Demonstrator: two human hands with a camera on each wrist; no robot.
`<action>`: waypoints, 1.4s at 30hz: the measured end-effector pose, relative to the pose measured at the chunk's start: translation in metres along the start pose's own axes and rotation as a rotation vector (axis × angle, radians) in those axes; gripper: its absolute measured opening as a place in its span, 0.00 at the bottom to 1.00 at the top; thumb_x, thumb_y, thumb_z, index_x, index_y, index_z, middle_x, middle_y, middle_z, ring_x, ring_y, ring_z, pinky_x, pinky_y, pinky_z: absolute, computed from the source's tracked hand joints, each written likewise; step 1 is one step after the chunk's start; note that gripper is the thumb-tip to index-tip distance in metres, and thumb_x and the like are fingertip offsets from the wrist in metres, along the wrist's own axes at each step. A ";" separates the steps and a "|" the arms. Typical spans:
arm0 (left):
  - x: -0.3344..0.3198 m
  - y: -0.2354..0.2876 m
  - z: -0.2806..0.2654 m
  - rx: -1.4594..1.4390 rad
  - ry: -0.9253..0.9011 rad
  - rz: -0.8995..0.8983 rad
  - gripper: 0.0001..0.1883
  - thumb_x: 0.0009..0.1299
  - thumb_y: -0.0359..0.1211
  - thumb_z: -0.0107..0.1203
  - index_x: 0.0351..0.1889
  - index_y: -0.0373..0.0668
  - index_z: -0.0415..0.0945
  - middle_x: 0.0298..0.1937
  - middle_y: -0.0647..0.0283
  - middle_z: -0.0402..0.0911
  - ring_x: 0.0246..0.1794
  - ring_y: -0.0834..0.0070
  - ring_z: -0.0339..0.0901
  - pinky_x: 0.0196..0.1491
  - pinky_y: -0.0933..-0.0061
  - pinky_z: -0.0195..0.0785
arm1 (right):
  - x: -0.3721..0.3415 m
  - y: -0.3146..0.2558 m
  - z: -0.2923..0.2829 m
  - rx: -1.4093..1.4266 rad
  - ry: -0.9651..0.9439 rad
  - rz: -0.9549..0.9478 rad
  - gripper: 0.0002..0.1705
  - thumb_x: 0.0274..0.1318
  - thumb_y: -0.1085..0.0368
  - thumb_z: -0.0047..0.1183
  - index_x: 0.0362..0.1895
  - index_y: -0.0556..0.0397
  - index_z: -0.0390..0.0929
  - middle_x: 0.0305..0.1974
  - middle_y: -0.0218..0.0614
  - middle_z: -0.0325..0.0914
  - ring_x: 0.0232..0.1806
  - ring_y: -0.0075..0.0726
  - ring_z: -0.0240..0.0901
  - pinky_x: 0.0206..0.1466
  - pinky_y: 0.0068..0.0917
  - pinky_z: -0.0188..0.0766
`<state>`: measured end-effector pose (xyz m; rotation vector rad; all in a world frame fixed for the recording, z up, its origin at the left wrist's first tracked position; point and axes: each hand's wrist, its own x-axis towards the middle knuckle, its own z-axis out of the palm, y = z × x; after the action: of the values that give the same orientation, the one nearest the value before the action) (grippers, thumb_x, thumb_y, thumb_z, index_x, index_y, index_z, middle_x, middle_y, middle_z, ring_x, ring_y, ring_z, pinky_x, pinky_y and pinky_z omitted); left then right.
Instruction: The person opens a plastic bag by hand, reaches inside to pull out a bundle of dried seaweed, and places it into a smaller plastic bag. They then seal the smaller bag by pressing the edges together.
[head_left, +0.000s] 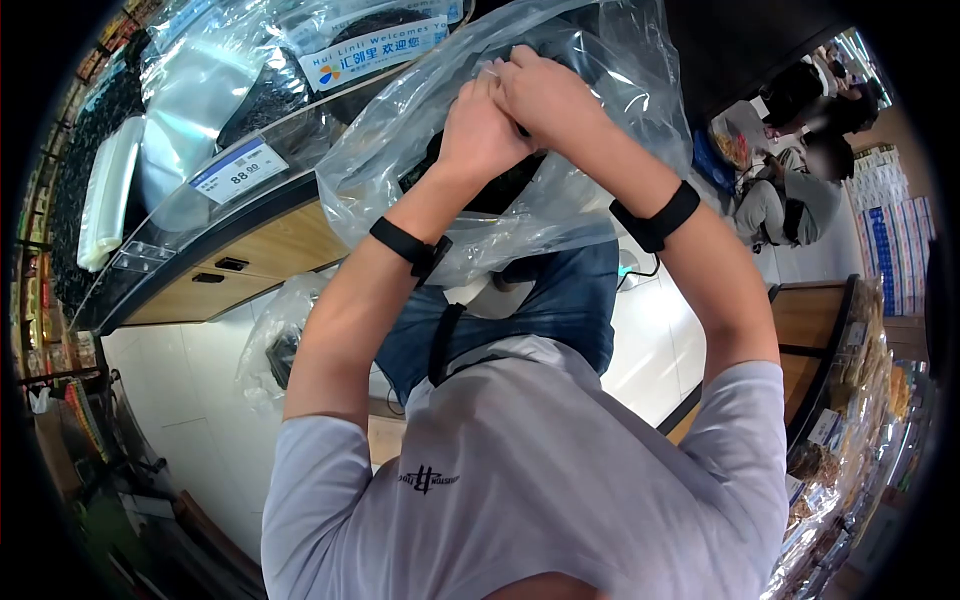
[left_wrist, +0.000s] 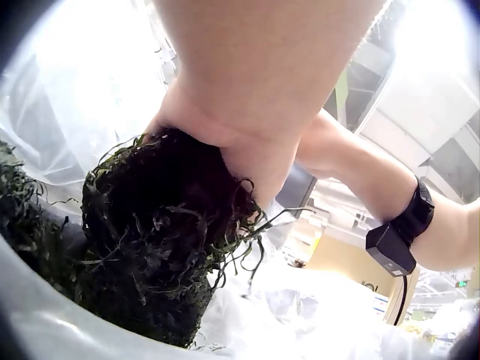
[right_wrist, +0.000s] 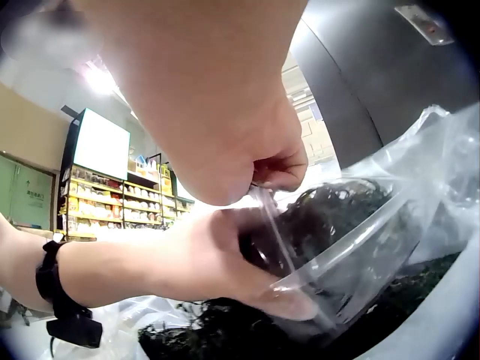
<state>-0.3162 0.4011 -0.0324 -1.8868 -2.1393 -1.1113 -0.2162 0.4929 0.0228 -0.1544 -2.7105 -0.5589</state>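
Note:
Both hands meet over a large clear plastic bag [head_left: 370,170] at the top of the head view. My right hand [right_wrist: 281,161], fingers curled, pinches the edge of a smaller clear plastic bag [right_wrist: 352,262] in the right wrist view. Around that bag's side, just below, curls my left hand [right_wrist: 232,262]. Dark, stringy dried seaweed [left_wrist: 150,240] bunches under the left hand in the left wrist view, its loose strands sticking out. More seaweed [right_wrist: 225,330] lies lower down inside the large bag. In the head view the left hand [head_left: 480,130] touches the right hand [head_left: 550,95].
A display counter [head_left: 250,250] with a price tag [head_left: 238,170] holds bagged dark goods on the left. Another plastic bag [head_left: 280,340] sits on the floor. People [head_left: 800,190] and stacked boxes [head_left: 895,250] are at the right, above a shelf of packets [head_left: 850,400].

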 end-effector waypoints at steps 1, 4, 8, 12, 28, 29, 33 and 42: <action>0.001 -0.001 0.002 0.057 -0.030 0.018 0.51 0.58 0.49 0.69 0.72 0.27 0.57 0.71 0.36 0.64 0.68 0.43 0.66 0.70 0.53 0.62 | 0.000 -0.002 -0.001 -0.013 0.044 -0.093 0.22 0.48 0.66 0.58 0.50 0.62 0.80 0.40 0.39 0.77 0.37 0.46 0.81 0.38 0.34 0.81; 0.002 -0.014 0.015 0.084 0.026 0.046 0.52 0.62 0.49 0.64 0.75 0.26 0.50 0.74 0.33 0.57 0.72 0.41 0.61 0.73 0.53 0.57 | -0.009 -0.022 -0.014 0.152 0.159 0.092 0.27 0.54 0.64 0.56 0.58 0.63 0.75 0.40 0.41 0.75 0.37 0.47 0.80 0.40 0.35 0.80; -0.006 -0.021 0.028 0.066 0.128 0.132 0.50 0.64 0.48 0.61 0.74 0.25 0.50 0.75 0.32 0.54 0.75 0.39 0.55 0.76 0.54 0.50 | -0.030 -0.036 0.001 0.264 0.144 0.152 0.23 0.57 0.63 0.55 0.57 0.57 0.75 0.38 0.42 0.74 0.37 0.49 0.79 0.40 0.38 0.79; -0.001 -0.014 0.018 0.132 0.249 0.248 0.44 0.62 0.42 0.64 0.71 0.25 0.58 0.68 0.32 0.67 0.69 0.41 0.65 0.71 0.53 0.60 | -0.039 -0.040 -0.011 0.292 0.245 0.199 0.19 0.57 0.64 0.57 0.54 0.49 0.79 0.37 0.40 0.75 0.37 0.49 0.78 0.40 0.36 0.78; 0.015 0.000 -0.011 -0.473 0.110 -0.157 0.49 0.49 0.47 0.79 0.64 0.32 0.66 0.58 0.46 0.80 0.59 0.54 0.79 0.61 0.61 0.71 | -0.106 -0.018 0.012 0.510 0.573 0.748 0.22 0.45 0.64 0.67 0.46 0.56 0.76 0.42 0.40 0.78 0.45 0.45 0.75 0.48 0.36 0.74; 0.016 0.004 -0.014 -0.469 0.097 -0.165 0.48 0.49 0.48 0.79 0.63 0.32 0.68 0.57 0.46 0.81 0.57 0.56 0.80 0.61 0.62 0.71 | -0.107 -0.021 0.012 0.528 0.460 0.828 0.24 0.46 0.61 0.68 0.46 0.57 0.76 0.42 0.41 0.78 0.40 0.39 0.77 0.43 0.34 0.76; 0.020 0.008 -0.015 -0.427 0.036 -0.220 0.49 0.50 0.55 0.77 0.62 0.31 0.70 0.58 0.44 0.80 0.57 0.57 0.81 0.60 0.62 0.72 | -0.096 -0.030 0.017 0.615 0.290 0.845 0.26 0.50 0.51 0.66 0.43 0.59 0.75 0.38 0.46 0.82 0.33 0.47 0.82 0.38 0.38 0.76; 0.028 0.012 -0.025 -0.399 -0.016 -0.358 0.44 0.48 0.51 0.78 0.54 0.27 0.76 0.51 0.45 0.84 0.50 0.60 0.84 0.53 0.64 0.76 | -0.070 -0.039 0.008 0.647 0.182 0.889 0.21 0.59 0.56 0.52 0.42 0.62 0.65 0.35 0.60 0.79 0.38 0.71 0.77 0.42 0.56 0.74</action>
<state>-0.3222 0.4099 0.0058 -1.6792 -2.4802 -1.7071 -0.1605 0.4586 -0.0243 -0.9853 -2.1814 0.5194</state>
